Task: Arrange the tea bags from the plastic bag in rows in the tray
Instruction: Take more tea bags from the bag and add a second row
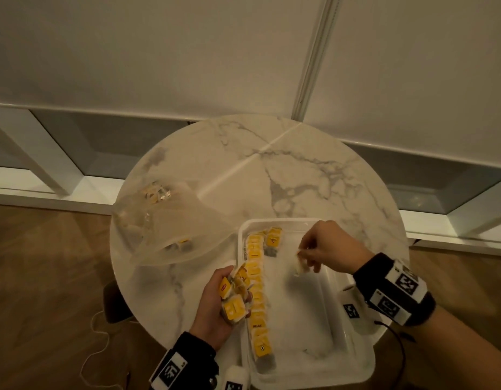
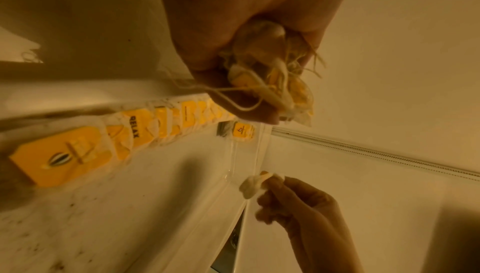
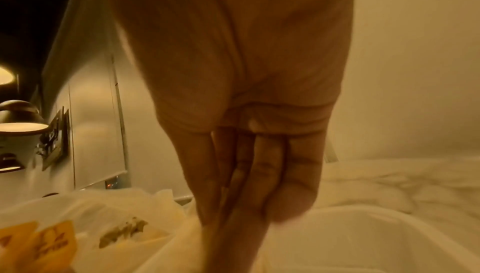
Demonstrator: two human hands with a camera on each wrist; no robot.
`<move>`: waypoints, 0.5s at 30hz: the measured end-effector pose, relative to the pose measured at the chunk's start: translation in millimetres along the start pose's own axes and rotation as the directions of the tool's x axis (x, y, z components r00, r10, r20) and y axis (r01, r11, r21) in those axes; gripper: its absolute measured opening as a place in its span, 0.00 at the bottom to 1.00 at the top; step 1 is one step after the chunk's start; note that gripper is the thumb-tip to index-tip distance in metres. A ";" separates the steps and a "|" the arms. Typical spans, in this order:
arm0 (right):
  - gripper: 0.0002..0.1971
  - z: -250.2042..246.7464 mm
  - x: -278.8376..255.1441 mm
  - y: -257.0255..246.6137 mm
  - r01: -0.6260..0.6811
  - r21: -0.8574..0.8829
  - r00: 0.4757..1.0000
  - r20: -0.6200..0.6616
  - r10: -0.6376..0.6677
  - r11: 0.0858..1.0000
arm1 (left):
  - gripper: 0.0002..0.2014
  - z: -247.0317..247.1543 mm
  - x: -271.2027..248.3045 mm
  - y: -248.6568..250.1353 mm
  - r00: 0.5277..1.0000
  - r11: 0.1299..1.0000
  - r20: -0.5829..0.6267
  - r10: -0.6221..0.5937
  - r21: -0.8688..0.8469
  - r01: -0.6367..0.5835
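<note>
Keeping a bunch of tea bags (image 1: 234, 298) clutched in our left hand (image 1: 215, 308) as a ready supply, we pinch one tea bag (image 1: 299, 263) in our right hand (image 1: 328, 249) above the tray (image 1: 353, 358) to start a second row beside the finished row (image 1: 257, 291), the plastic bag (image 1: 165, 220) lying aside on the desk (image 1: 271, 164).

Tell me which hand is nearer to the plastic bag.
Left. The left hand, gripping a bunch of tea bags, sits just below the plastic bag. The right hand is farther off, over the tray.
</note>
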State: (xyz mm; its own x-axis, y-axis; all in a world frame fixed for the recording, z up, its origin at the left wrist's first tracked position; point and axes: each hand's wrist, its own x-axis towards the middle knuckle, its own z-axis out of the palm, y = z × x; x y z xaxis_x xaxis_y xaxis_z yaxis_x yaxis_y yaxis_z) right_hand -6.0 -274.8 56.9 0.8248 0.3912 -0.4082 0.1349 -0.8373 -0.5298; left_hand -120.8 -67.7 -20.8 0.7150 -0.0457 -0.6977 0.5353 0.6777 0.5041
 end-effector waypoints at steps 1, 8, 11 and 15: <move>0.06 -1.3 0.4 0.1 -0.003 -0.008 1.000 -0.027 0.003 1.000 | 0.15 0.2 -0.4 0.8 1.000 1.000 0.005 -0.003 -0.003 0.003; 0.10 5.0 3.7 1.8 -0.007 -0.175 0.984 -0.175 -0.024 0.985 | 0.15 -0.9 -0.6 1.3 1.000 1.000 0.008 -0.027 0.002 0.027; 0.08 18.0 -0.4 0.8 0.031 -0.163 0.996 -0.080 -0.045 0.986 | 0.15 0.7 -1.8 2.3 1.000 1.000 0.006 -0.017 0.006 0.017; 0.07 16.4 5.8 2.7 0.005 -0.195 0.991 -0.129 -0.031 0.981 | 0.16 2.9 -3.7 3.7 1.000 1.000 0.006 -0.019 0.008 0.019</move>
State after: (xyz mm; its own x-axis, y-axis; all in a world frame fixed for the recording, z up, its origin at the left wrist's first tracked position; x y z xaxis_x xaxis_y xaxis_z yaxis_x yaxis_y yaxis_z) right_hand -9.9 -268.5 41.0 0.8843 0.3641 -0.2922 0.2437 -0.8939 -0.3763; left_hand -120.1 -67.1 -14.9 0.7070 -0.0627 -0.7044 0.5525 0.6707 0.4949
